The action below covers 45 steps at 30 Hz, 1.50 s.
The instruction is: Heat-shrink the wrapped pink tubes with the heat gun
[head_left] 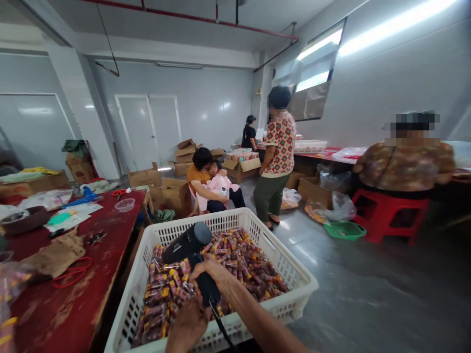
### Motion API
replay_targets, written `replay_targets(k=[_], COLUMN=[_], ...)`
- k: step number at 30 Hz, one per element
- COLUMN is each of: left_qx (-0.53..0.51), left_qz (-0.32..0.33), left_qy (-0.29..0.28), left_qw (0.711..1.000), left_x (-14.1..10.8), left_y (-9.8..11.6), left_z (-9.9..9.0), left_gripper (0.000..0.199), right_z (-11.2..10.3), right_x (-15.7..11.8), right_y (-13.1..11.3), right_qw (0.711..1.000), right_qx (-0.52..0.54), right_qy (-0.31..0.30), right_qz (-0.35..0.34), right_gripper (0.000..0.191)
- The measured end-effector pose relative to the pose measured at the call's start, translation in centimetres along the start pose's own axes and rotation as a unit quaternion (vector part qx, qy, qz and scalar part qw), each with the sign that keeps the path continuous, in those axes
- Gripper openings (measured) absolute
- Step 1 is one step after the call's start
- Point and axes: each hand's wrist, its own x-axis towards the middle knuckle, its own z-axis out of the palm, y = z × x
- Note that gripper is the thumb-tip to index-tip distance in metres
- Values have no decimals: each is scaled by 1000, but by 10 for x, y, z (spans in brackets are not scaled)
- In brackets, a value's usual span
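Note:
My right hand (211, 272) comes in from the lower right and wraps around the grip of a black heat gun (187, 242), whose nozzle points up and to the left over a white plastic crate (235, 215). The crate is full of small red and yellow wrapped packets (228, 260). My left hand (187, 326) sits low by the crate's near rim with its fingers curled, just below the gun's grip. Whether it holds anything is hidden. A black cord trails down from the gun.
A red worktable (73, 264) on the left holds papers, scissors and a red cord. Cardboard boxes (172, 196) stand on the grey floor beyond the crate. Nearby are a standing person (277, 147), a seated person on a red stool (405, 166), and a seated person holding a child (200, 181).

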Motion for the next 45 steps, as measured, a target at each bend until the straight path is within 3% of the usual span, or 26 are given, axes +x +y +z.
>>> replay_targets(k=[3,6,8,13,14,18,20,23,27,29,32,34,36,39,42,43,45], left_qx=[12,4,-6,-13,-12,0,10,21,59,80,90,87,84,76,81,86,89], left_qz=[17,33,38,38,32,11,12,23,14,-3,-19,-18,-10,-1,-12,-15,-18], left_qy=[6,20,18,4,4,-11,-13,-21,-27,-23,-13,-8,-8,-23,-33,-34,-31], left_qw=[1000,999,999,999,999,1000,1000,999,998,997,996,996,996,997,996,996,995], left_x=[-5,-5,-3,-7,-9,-15,-16,-15,-17,-20,-22,-23,-23,-23,-21,-19,-13], left_y=[10,9,6,9,12,26,29,30,32,34,36,37,38,40,38,36,29], left_z=[-4,-2,1,-4,-7,-19,-22,-24,-26,-26,-25,-25,-27,-29,-29,-28,-24], left_gripper=[40,42,40,39,41,47,48,48,49,49,50,49,49,49,52,53,54], right_z=[-10,-21,-25,-46,-54,-92,-104,-106,-102,-108,-121,-123,-117,-100,-88,-87,-89], right_x=[7,-8,-28,-71,-76,-95,-112,-144,-171,-175,-176,-179,-183,-181,-166,-161,-155], right_y=[-7,-5,1,19,22,32,37,40,36,34,32,34,38,47,45,41,30], right_qw=[995,986,987,992,989,950,937,949,977,974,950,937,945,974,986,986,975], right_qx=[4,8,9,73,78,43,48,54,78,64,2,-14,-1,70,110,101,73], right_qy=[74,118,112,20,46,258,299,273,140,156,284,327,302,189,92,95,161], right_qz=[-73,-119,-116,-102,-116,-170,-172,-148,-138,-149,-131,-120,-126,-108,-82,-93,-135], right_gripper=[25,22,23,24,21,15,18,17,29,22,16,18,21,36,36,31,25])
